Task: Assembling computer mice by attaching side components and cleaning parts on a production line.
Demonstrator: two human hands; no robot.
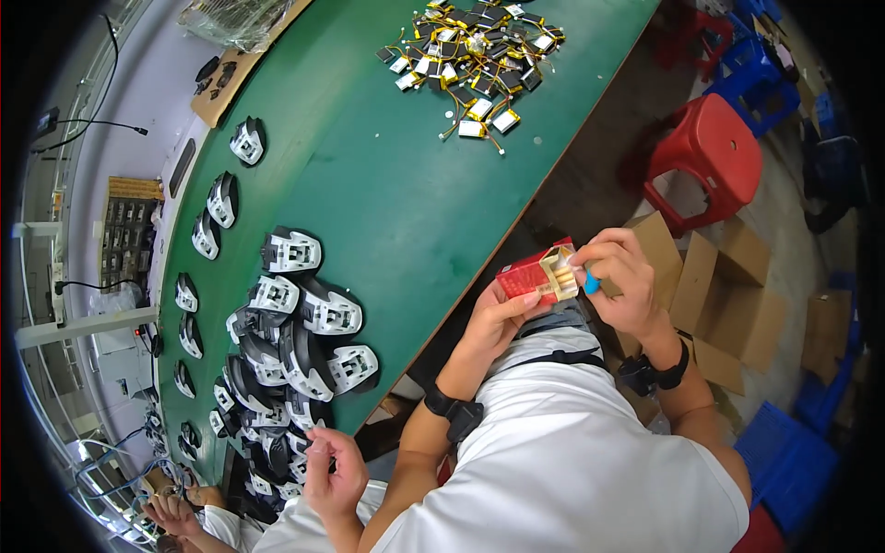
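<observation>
A red cigarette pack (527, 275) is held off the table's right edge, over my lap, with its top open and several cigarettes (562, 276) showing inside. My left hand (498, 321) grips the pack from below and the left, thumb across its near side. At the open end, my right hand (623, 278) has its fingers bent and pinched together against the pack's top. Whatever those fingertips pinch is too small to make out. A blue band (591, 282) wraps one finger of my right hand. Black straps circle both my wrists.
The green table (406, 194) bears a heap of black-and-white mouse-shaped shells (304, 359) and a pile of small wired battery packs (479, 55). Co-workers' hands (334, 470) show at the lower left. A red stool (714, 152) and an open cardboard box (728, 295) stand at right.
</observation>
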